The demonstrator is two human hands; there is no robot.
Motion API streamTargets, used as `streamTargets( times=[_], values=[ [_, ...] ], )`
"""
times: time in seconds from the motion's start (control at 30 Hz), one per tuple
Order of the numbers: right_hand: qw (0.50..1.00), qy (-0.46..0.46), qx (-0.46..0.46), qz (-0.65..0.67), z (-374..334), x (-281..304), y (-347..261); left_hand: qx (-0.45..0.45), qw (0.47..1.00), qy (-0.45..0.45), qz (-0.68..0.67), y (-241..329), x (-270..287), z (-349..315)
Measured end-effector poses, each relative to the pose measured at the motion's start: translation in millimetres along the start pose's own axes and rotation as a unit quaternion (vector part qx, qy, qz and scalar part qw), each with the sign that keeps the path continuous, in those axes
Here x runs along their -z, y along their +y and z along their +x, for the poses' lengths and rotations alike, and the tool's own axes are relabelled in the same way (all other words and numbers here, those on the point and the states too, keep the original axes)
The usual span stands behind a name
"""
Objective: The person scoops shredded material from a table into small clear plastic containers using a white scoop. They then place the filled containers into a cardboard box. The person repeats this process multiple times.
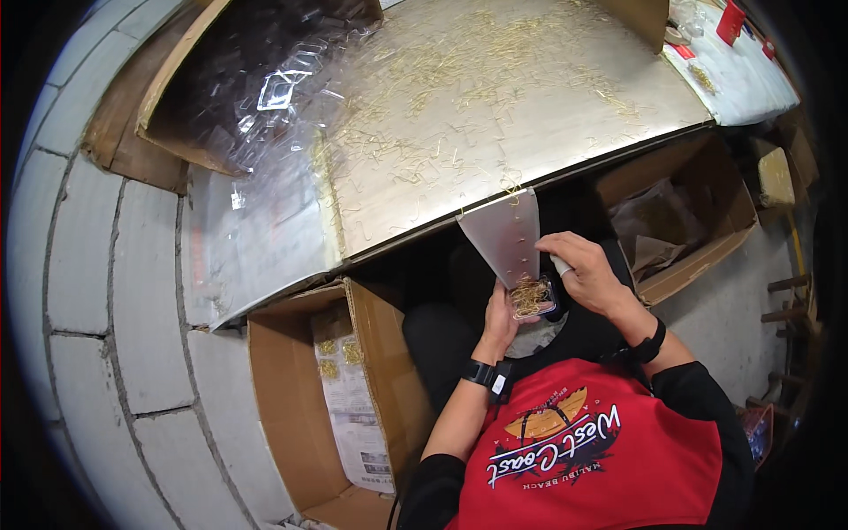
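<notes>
My left hand (500, 320) is closed around a small clear plastic box (549, 309) in front of my lap. Thin gold-coloured wire hooks (530, 297) lie heaped in it. Just above the box ends a pale, tapering chute (503, 231) that slopes down from the table edge, with a few small pieces on it. By the chute's lower right side is my right hand (586, 272), fingers curled and a white piece at the thumb. Whether that piece is a finger cover or something held, I cannot make out.
Loose gold hooks lie scattered over the table (389, 216). Clear plastic boxes (283, 88) pile up at its far left. A cardboard box (296, 397) at lower left holds filled packs on newspaper. Another carton (698, 256) stands under the table at right.
</notes>
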State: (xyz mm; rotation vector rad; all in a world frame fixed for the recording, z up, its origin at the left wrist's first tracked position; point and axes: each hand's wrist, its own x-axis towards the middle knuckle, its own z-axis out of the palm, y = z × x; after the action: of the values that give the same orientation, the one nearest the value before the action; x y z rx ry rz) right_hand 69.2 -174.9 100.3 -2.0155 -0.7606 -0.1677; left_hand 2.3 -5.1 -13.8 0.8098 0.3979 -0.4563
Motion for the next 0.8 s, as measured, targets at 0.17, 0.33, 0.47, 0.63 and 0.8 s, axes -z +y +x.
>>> streamTargets(
  times=[0.17, 0.33, 0.47, 0.63, 0.8],
  values=[
    [0.998, 0.026, 0.050, -0.026, 28, 12, -6, 0.033, 0.999, 0.022, 0.020, -15, 25, 19],
    [0.986, 0.005, 0.102, -0.130, 75, 11, 7, 0.036, 0.999, 0.015, 0.008, -18, 32, 9],
    [0.979, -0.019, 0.081, -0.187, 89, 3, 28, 0.048, 0.998, -0.017, -0.029, -15, 23, 9],
    [0.966, -0.061, 0.093, -0.233, 77, -5, 12, 0.029, 1.000, 0.005, -0.007, -23, 25, 20],
    [0.979, -0.071, 0.099, -0.164, 36, 12, -16, -0.007, 1.000, -0.002, 0.016, -5, 3, 15]
  ],
)
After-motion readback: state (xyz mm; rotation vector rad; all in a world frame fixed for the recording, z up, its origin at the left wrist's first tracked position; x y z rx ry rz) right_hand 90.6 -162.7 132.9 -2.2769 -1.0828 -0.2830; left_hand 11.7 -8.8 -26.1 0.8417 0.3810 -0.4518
